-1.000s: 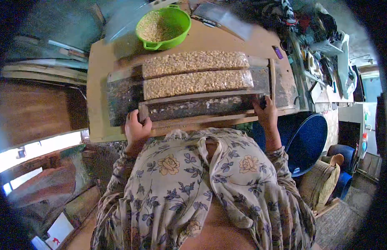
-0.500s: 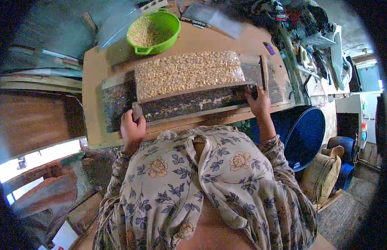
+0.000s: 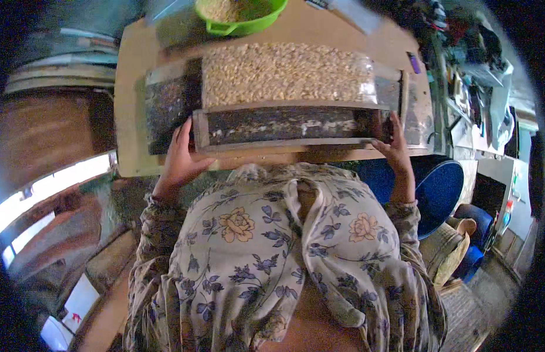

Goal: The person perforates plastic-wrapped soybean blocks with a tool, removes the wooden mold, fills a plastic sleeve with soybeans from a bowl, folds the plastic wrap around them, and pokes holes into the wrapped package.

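Left hand (image 3: 180,158) spread, right hand (image 3: 400,154) grip unclear, at wooden frame (image 3: 200,129) ends | beyond: kernel slab (image 3: 287,73) flat; loose kernels (image 3: 219,10) unpacked in green bowl (image 3: 246,27)

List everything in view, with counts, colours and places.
Flat smooth table: one, tan, upper centre
Round plastic bowl of grain-like pieces: one, green, table's far side
Packed grain-like slab: one or two, unclear; pale gold; mid-table
Long wooden frame: one, brown, nearer than slab
Small oblong object: one, purple, table's right
Large round tub: one, blue, right
Background clutter: uncountable, mixed colours, both sides
Floral top: one, cream, below
Left hand: one, bare, frame's left end
Right hand: one, bare, frame's right end
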`<state>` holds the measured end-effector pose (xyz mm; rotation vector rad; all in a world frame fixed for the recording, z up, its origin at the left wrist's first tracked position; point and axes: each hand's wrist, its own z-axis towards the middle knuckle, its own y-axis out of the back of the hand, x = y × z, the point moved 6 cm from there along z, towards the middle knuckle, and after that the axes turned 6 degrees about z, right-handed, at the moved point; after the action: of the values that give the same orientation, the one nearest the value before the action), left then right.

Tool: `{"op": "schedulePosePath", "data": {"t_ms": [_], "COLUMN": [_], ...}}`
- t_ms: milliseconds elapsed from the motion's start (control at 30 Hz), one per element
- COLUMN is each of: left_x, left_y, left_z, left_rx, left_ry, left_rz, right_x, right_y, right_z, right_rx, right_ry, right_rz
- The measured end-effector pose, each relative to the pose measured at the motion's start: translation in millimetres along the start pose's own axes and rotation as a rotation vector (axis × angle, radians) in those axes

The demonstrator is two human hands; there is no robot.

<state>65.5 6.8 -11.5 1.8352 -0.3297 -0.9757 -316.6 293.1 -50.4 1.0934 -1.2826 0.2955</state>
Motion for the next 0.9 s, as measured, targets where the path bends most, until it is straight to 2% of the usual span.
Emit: {"op": "schedulePosePath", "data": {"t_ms": [67,100,167,300,400,600,667,900], "left_x": [2,2,4,13,26,29,20,17], "left_y": [0,1,2,0,-5,11,18,21], "left_z": [-7,-3,0,6,5,6,10,13], "left_rx": [-0.009,-0.022,-0.036,-0.043,0.013,0.085,-0.016,-0.052], "left_ry": [0.025,0.029,0.041,0.034,0.109,0.189,-0.029,0.012], "left_rz": [0.046,0.009,-0.093,-0.032,-0.117,-0.237,-0.057,-0.089], "right_x": [21,24,23,6,-18,-7,-14,-12], "right_y": [-2,-6,-8,-11,-2,3,4,1], "right_z": [-3,-3,-2,-2,-7,-19,-22,-19], "right_rx": [0.063,0.084,0.037,-0.005,0.027,0.003,-0.012,-0.038], "right_ry": [0.006,0.000,-0.057,-0.124,-0.081,-0.180,-0.162,-0.141], "right_rz": [-0.190,-0.187,-0.254,-0.072,-0.205,-0.282,-0.139,-0.133]}}
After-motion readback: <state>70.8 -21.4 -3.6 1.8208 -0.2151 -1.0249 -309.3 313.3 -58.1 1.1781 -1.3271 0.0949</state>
